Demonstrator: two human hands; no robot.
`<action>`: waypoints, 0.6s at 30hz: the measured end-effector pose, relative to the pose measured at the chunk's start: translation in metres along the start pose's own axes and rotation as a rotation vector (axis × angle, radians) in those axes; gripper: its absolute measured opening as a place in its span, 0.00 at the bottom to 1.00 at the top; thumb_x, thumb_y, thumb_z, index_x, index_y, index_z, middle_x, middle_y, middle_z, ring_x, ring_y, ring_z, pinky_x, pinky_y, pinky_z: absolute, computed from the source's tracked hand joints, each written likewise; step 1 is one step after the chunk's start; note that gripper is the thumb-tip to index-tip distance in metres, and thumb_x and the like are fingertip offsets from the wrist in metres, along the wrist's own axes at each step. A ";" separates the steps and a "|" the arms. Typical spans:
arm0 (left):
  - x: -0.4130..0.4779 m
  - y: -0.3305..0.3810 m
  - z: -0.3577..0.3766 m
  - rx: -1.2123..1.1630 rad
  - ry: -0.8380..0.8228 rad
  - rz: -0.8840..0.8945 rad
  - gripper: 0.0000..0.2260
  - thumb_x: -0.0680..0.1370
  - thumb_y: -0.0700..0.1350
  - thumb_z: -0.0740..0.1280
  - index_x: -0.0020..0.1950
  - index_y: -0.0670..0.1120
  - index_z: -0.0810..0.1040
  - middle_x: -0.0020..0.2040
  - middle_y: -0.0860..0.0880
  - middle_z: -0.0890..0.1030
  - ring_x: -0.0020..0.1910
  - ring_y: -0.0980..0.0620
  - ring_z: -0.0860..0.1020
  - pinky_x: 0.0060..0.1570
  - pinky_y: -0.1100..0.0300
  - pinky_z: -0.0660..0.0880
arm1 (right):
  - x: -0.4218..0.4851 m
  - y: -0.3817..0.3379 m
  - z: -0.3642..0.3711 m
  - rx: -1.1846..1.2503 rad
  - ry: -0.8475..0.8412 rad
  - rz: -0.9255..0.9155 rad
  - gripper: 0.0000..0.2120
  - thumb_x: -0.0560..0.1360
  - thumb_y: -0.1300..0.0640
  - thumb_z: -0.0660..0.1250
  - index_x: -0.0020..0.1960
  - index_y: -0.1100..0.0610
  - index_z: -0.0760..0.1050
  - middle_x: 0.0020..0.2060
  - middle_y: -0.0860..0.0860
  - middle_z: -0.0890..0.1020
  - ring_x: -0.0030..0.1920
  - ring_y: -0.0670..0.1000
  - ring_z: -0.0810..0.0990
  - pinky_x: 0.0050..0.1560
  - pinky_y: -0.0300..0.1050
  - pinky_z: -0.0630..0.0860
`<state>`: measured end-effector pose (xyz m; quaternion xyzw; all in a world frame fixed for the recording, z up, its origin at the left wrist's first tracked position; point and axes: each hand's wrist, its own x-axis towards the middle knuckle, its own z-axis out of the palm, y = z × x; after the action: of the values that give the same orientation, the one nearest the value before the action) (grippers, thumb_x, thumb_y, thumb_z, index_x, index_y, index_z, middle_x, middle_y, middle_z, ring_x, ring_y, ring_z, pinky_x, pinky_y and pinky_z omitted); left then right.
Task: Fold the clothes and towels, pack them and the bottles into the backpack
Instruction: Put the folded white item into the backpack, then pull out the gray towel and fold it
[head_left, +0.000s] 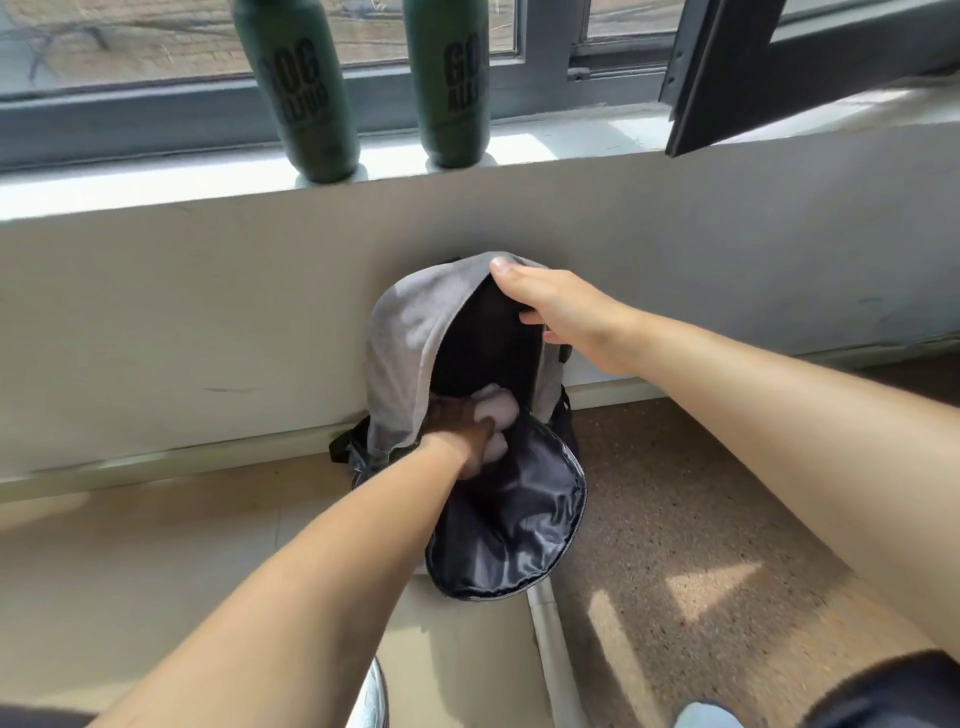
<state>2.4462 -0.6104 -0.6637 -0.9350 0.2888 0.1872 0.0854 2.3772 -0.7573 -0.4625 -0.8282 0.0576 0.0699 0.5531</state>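
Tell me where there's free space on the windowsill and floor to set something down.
Free: the windowsill between the right green bottle and the open window sash; the pale floor left of the backpack; the speckled floor to its right. Crowded: the backpack's mouth, where the left hand holds a pale cloth and the right hand grips the rim.

Bottles (301, 93) cropped at top edge; left hand (462, 441) half hidden inside backpack (410, 332).
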 end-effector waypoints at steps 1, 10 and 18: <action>-0.002 0.002 0.001 0.045 0.009 0.014 0.24 0.79 0.55 0.63 0.75 0.56 0.68 0.79 0.43 0.60 0.74 0.37 0.64 0.74 0.45 0.58 | -0.001 0.000 0.000 -0.006 -0.001 0.021 0.26 0.83 0.39 0.56 0.77 0.49 0.66 0.75 0.46 0.70 0.71 0.47 0.70 0.61 0.42 0.64; -0.047 0.001 -0.015 -0.067 0.193 0.224 0.20 0.78 0.45 0.66 0.70 0.54 0.75 0.84 0.48 0.51 0.81 0.40 0.50 0.77 0.49 0.50 | -0.038 0.013 -0.013 -0.345 -0.052 0.034 0.21 0.81 0.40 0.62 0.61 0.54 0.82 0.56 0.50 0.84 0.58 0.52 0.82 0.63 0.53 0.77; -0.102 0.058 -0.067 -0.041 0.330 0.538 0.11 0.77 0.43 0.63 0.54 0.53 0.83 0.54 0.52 0.82 0.57 0.47 0.79 0.47 0.53 0.76 | -0.134 0.020 -0.050 -0.732 0.017 0.090 0.12 0.79 0.46 0.67 0.56 0.50 0.83 0.50 0.46 0.85 0.51 0.46 0.82 0.54 0.46 0.79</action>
<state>2.3549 -0.6240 -0.5643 -0.8444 0.5318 0.0548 -0.0342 2.2444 -0.8087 -0.4381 -0.9684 0.0697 0.1034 0.2162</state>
